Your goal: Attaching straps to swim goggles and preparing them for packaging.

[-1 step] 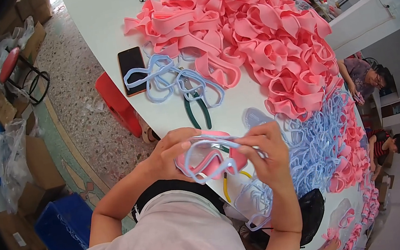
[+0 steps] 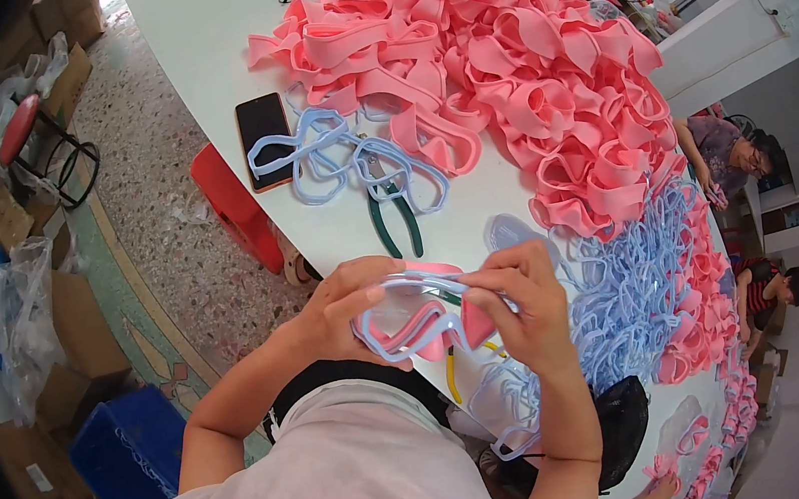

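Observation:
Above the table's near edge, my left hand (image 2: 345,307) is closed around the left end of a soft pink goggle skirt (image 2: 477,325). A light blue goggle frame (image 2: 452,327) lies over the skirt's face, and my left fingers touch its left end too. My right hand (image 2: 528,308) pinches the upper right side of the frame between thumb and fingers. How far the two parts fit into each other is hard to make out. Beyond my hands, green-handled pliers (image 2: 395,215) rest on the table among several loose blue frames (image 2: 311,155).
A large heap of pink skirts (image 2: 496,65) covers the far table (image 2: 194,69). Blue frames (image 2: 630,310) are piled at the right. A phone (image 2: 263,131) lies far left; a yellow-handled tool (image 2: 453,376) is below my hands. Two people (image 2: 735,155) sit across on the right.
The blue frame has shifted left and down, closer over the pink skirt. My right hand has moved slightly left with it; my left hand has barely moved.

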A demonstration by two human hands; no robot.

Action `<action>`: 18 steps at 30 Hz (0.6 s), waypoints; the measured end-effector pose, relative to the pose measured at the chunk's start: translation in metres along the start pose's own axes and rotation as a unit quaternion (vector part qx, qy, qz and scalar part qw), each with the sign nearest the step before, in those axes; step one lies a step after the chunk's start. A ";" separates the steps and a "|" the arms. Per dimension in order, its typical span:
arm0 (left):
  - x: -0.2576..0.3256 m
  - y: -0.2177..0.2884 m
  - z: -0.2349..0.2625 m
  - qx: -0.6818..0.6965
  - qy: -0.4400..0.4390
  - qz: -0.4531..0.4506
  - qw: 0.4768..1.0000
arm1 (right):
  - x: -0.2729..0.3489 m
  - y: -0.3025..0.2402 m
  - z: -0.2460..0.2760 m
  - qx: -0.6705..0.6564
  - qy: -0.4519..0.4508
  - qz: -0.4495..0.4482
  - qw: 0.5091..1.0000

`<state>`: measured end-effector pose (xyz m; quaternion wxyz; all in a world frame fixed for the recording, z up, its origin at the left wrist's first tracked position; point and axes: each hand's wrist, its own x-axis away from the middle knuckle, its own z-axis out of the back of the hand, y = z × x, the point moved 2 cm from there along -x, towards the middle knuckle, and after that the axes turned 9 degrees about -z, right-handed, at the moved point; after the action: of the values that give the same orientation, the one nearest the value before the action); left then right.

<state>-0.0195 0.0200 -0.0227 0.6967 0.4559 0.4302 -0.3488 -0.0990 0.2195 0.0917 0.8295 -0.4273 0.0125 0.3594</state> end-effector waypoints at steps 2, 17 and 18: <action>-0.002 0.003 0.001 -0.008 -0.016 -0.005 1.000 | -0.002 0.002 -0.012 0.028 -0.016 0.011 0.999; -0.011 0.022 0.006 -0.095 -0.056 -0.108 0.988 | -0.003 -0.006 -0.004 0.062 -0.161 0.080 0.982; -0.011 0.021 0.005 -0.098 -0.049 -0.130 0.985 | -0.003 -0.005 -0.005 0.049 -0.174 0.079 0.980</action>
<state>-0.0035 0.0234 -0.0047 0.7068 0.3079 0.4835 -0.4145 -0.0965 0.2123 0.0926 0.8081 -0.3148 -0.0808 0.4913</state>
